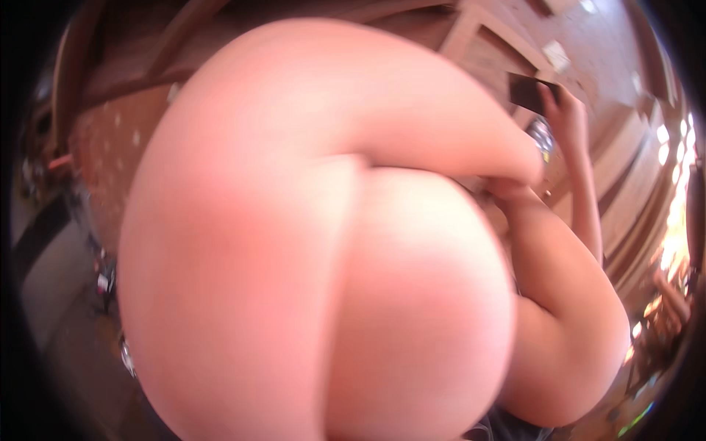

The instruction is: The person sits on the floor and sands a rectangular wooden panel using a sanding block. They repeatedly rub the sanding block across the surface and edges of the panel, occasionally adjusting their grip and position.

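Note:
Large, blurred bare skin fills the middle of the head view, very close to the camera. It looks like the bent fingers of my left hand (pixel 250 228), but its grip cannot be made out. To the right of it is another bent, bare limb (pixel 570 323), its upper end hidden behind the near skin. Farther off at the upper right, what seems to be my right hand (pixel 566 114) is closed on the edge of a dark flat rectangular thing (pixel 526 92). Its forearm runs down behind the bent limb. Just below the rectangle is a small shiny object (pixel 540 136), partly covered.
Wooden boards (pixel 625 158) lie along the right side, and a wooden frame (pixel 471 37) shows at the top. A small pale piece (pixel 557 55) rests on the floor near it. Brown beams (pixel 169 44) cross the upper left, above a reddish-brown surface (pixel 107 140) with pale specks.

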Motion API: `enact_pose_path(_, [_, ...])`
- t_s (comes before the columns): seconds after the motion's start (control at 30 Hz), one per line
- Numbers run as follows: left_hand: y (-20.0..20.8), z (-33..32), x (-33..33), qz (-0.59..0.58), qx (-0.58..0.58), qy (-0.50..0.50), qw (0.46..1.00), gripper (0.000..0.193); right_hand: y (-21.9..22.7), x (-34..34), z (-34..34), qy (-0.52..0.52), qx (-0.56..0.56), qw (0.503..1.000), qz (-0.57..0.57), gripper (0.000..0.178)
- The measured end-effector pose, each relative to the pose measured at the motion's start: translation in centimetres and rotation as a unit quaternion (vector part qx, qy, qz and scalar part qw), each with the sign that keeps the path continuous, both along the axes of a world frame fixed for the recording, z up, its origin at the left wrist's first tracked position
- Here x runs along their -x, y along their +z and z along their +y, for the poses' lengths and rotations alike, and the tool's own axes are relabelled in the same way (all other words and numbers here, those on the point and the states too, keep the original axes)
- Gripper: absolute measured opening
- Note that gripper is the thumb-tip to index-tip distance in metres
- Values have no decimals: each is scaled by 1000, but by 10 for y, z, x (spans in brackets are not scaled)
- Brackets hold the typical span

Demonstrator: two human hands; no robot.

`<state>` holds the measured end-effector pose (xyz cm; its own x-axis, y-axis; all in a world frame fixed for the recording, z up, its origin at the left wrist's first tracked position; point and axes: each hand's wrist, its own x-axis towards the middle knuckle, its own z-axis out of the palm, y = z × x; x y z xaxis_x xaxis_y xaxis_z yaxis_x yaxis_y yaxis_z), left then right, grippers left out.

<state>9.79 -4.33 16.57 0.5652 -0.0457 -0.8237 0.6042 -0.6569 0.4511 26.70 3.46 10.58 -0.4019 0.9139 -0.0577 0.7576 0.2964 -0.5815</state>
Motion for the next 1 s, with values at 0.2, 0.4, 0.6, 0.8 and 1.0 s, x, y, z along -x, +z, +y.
enact_pose_path(0.2, [-37,21,20,153,-70,-23,986,38,-28,-27,16,-86,75,992,59,30])
enact_pose_path(0.4, [-70,17,79,111,-156,198,961,32,-35,-8,49,-202,113,969,86,31])
enact_pose_path(0.6, [-62,11,98,-69,-242,285,925,19,-56,44,-13,134,-187,953,-198,23])
enact_pose_path(0.8, [-52,14,159,-107,-208,323,917,31,-53,47,-55,271,-203,911,-233,25])
enact_pose_path(1.0, [-67,53,141,-131,-217,355,900,44,-49,26,-42,278,-205,907,-242,30])
